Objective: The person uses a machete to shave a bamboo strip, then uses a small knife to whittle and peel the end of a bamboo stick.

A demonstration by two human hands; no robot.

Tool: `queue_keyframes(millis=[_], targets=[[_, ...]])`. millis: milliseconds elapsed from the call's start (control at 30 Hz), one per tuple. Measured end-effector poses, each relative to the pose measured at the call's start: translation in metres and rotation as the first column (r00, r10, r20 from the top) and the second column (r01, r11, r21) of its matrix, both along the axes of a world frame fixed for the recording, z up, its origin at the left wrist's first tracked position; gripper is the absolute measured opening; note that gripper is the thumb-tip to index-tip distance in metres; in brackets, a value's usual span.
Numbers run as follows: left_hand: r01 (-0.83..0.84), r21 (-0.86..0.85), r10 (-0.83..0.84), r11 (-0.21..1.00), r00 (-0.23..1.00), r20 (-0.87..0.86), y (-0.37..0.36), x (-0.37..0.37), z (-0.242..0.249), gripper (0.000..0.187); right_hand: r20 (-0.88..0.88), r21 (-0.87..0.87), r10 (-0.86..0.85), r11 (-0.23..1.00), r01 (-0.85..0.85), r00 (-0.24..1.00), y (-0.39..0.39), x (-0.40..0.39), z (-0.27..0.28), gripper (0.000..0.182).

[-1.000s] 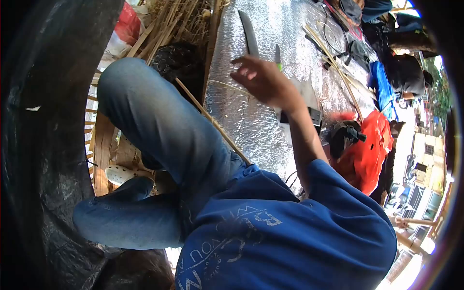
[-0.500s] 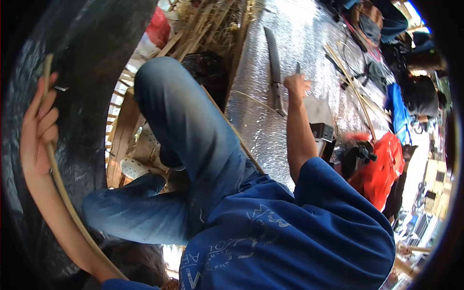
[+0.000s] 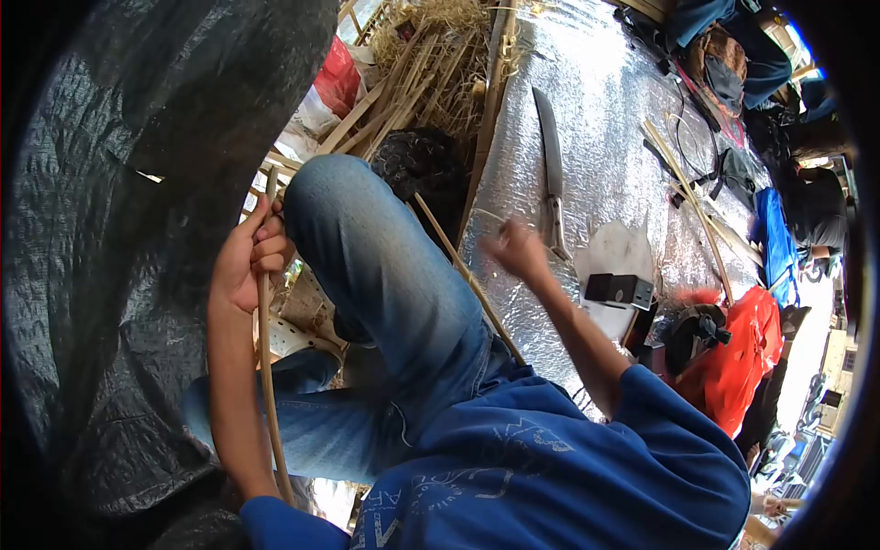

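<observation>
My left hand [image 3: 255, 252] is closed around a long, thin bamboo strip [image 3: 266, 367], which runs down along my forearm. Its upper end pokes out above my fingers, beside my raised knee. Over the silvery mat, my right hand [image 3: 518, 252] is curled and blurred by motion; what it holds is hidden. Just past that hand lies a large knife [image 3: 550, 147] with a long dark blade, its handle toward me. No small dark blade shows on the mat now. A second bamboo strip [image 3: 463, 270] leans along my thigh.
Black plastic sheeting [image 3: 137, 275] covers the left side. Split wood and straw [image 3: 412, 82] are piled ahead. On the foil mat [image 3: 596, 110] sit a black box-shaped device [image 3: 619, 289], long sticks [image 3: 687, 197] and cables. A red bag [image 3: 747, 353] lies at the right.
My left hand has moved right, toward my knee, with the bamboo strip. My right hand has drawn back toward me from the spot where a small dark blade showed; that blade is out of sight.
</observation>
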State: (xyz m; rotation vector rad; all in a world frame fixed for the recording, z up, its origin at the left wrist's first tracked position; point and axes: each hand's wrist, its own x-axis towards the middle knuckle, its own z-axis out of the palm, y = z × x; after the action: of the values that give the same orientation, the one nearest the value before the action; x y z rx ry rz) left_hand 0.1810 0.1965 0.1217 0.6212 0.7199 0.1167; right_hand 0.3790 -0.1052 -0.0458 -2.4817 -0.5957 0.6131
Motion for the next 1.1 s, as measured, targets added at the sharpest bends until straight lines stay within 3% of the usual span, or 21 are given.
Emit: queue_keyframes(millis=[100,167,200,267,367,433,533,600,700,900,1100], targets=[[-0.022,0.072,0.026,0.997,0.997,-0.066,0.008,0.006,0.010,0.024,-0.186,-0.133,0.200,0.965,-0.226,0.962,-0.009,-0.047,-0.039,0.042],[-0.054,0.062,0.056,0.997,0.998,-0.033,0.015,0.010,0.025,0.024,-0.173,0.040,0.232,0.973,-0.228,0.957,-0.015,-0.058,-0.035,0.034],[-0.071,0.073,0.074,0.995,0.996,-0.045,0.018,0.014,0.033,0.023,-0.158,0.045,0.242,0.970,-0.238,0.957,-0.016,-0.056,-0.031,0.034],[-0.047,0.059,0.048,0.997,0.999,-0.016,0.022,0.017,0.041,0.023,-0.278,0.119,0.061,0.992,-0.029,0.959,-0.018,-0.047,-0.017,0.031],[-0.043,0.066,0.044,0.997,0.999,-0.007,0.013,0.023,0.051,0.025,-0.323,0.113,0.088,0.992,-0.054,0.942,-0.030,-0.028,0.037,0.032],[-0.028,0.056,0.027,0.998,0.999,0.027,0.017,0.018,0.047,0.027,-0.359,0.016,0.162,0.986,-0.168,0.919,-0.047,-0.025,0.065,0.031],[-0.028,0.120,0.019,0.992,0.997,0.074,0.022,0.009,0.040,0.029,-0.410,-0.079,0.118,0.983,-0.165,0.904,-0.075,-0.041,0.107,0.032],[-0.100,0.302,0.098,0.948,0.995,0.023,0.017,0.002,0.041,0.029,-0.519,-0.028,-0.027,1.000,0.015,0.855,-0.101,-0.055,0.120,0.033],[-0.112,0.343,0.123,0.932,0.992,-0.010,0.013,-0.010,0.043,0.029,-0.504,-0.030,-0.061,0.998,0.053,0.862,-0.128,-0.073,0.147,0.030],[-0.075,0.222,0.094,0.972,0.992,-0.078,0.025,-0.035,0.027,0.027,-0.542,-0.094,-0.084,0.995,0.038,0.836,-0.152,-0.103,0.190,0.026],[-0.085,0.208,0.100,0.974,0.993,-0.065,0.026,-0.057,0.012,0.029,-0.622,-0.007,-0.135,0.986,0.167,0.771,-0.164,-0.104,0.228,0.023]])
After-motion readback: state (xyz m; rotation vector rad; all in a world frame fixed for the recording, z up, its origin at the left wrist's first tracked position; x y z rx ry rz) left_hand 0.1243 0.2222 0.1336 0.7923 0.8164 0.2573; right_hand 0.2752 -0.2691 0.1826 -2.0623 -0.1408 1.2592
